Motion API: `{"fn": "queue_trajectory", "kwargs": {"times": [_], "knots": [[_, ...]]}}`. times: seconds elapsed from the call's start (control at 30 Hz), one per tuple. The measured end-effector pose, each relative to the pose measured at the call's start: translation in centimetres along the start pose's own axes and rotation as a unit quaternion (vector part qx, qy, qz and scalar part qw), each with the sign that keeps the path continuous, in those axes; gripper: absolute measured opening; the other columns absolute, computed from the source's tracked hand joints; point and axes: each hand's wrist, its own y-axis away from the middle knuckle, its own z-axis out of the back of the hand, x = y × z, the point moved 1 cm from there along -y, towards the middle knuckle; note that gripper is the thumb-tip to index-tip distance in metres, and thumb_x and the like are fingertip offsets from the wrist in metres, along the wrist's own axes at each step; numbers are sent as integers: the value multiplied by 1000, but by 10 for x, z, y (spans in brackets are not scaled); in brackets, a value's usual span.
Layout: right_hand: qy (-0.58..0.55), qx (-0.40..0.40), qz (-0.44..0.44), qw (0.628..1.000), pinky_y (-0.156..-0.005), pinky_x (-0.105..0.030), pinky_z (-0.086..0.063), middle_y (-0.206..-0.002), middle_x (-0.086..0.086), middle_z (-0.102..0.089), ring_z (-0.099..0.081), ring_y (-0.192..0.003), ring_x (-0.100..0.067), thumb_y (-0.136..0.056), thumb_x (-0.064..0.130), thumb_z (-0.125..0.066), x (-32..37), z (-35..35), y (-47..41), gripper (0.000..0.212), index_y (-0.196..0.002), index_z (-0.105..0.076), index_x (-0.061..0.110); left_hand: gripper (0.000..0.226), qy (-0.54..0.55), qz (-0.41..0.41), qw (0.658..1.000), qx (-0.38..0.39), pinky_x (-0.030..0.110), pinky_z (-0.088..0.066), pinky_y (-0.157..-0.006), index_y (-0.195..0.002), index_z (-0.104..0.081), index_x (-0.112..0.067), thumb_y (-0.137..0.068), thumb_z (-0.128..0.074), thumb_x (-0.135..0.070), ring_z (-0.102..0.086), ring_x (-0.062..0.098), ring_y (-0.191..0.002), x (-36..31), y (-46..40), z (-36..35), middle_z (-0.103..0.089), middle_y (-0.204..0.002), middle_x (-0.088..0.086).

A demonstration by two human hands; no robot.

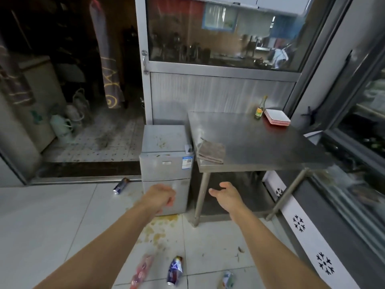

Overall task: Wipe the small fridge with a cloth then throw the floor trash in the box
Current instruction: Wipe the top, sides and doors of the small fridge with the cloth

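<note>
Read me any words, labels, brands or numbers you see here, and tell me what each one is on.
No text here is legible.
Fridge blue-and-white sticker: print and code square too small.
Floor cans: printing blurred.
Bottle yellow label: blurred.
White panel: black snowflake signs only, no words.

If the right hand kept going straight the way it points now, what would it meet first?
Probably the front edge of the steel table, near the folded cloth. The right hand is open and points up and forward toward it; depth is unclear, so it might pass under the tabletop instead.
</note>
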Motion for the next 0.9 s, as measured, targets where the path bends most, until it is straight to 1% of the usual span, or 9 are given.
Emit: {"fn": "queue_trajectory", "kwargs": {"times": [0.13,0.27,0.33,0.43,0.53,0.6,0.7,0.77,0.9], "knots": [[1,-5,13,1000,-89,-27,-39,-136,-7,-48,-53,-117,-23,-85,30,-65,19,-2,-79,62,-139,-40,15,21,-17,-3,1000,1,25,-34,-59,-70,-54,-22,-91,-52,-21,-55,18,-79,-30,-64,-10,-61,-80,5],[34,-2,50,998,-76,-22,-43,-121,1,-53,-53,-104,-19,-85,23,-65,35,-7,-166,50,-131,-47,16,24,-35,10,999,-7,24,-33,-56,-66,-52,-19,-89,-51,-13,-52,20,-76,-60,-134,-22,-59,-80,8],[77,-3,60,995,-87,-30,-48,-126,-5,-53,-53,-110,-22,-86,25,-62,40,-11,-207,49,-131,-48,14,24,-48,19,999,-8,23,-36,-56,-66,-52,-20,-89,-52,-13,-54,19,-77,-72,-167,-28,-60,-81,8],[148,-34,76,985,-106,-36,-37,-138,-10,-46,-42,-128,-25,-91,29,-57,46,-16,-260,54,-139,-40,11,15,-48,25,998,-9,14,-38,-49,-76,-55,-19,-89,-55,-12,-54,12,-68,-82,-210,-35,-60,-79,5],[196,-62,91,974,-109,-35,-29,-145,-8,-40,-35,-134,-24,-93,33,-52,53,-26,-304,59,-144,-33,12,6,-48,24,998,-22,5,-34,-36,-87,-57,-12,-88,-56,-6,-51,10,-63,-85,-248,-39,-60,-85,10],[220,-60,74,971,-111,-39,-26,-149,-8,-34,-31,-137,-26,-94,36,-49,54,-34,-328,61,-147,-27,16,7,-53,28,998,-24,5,-34,-35,-92,-58,-9,-88,-55,-4,-52,12,-64,-87,-268,-41,-61,-89,14],[295,-39,35,954,-115,-54,-14,-152,-9,-19,-15,-141,-33,-91,44,-48,44,-49,-353,65,-147,-22,23,9,-61,40,997,-18,8,-39,-40,-97,-58,-8,-89,-54,-5,-56,16,-72,-85,-290,-42,-63,-95,16],[344,-52,23,937,-112,-55,-14,-148,-10,-19,-15,-137,-35,-89,46,-52,36,-57,-358,64,-144,-26,27,10,-64,42,997,-10,6,-38,-39,-99,-58,-8,-89,-54,-7,-55,12,-69,-81,-299,-40,-62,-95,14],[356,-119,52,925,-103,-45,-26,-137,-9,-31,-28,-124,-34,-87,35,-58,30,-66,-355,45,-130,-46,28,11,-68,46,997,1,8,-39,-44,-100,-59,-9,-90,-55,-10,-57,9,-70,-73,-306,-31,-63,-95,11]]}}
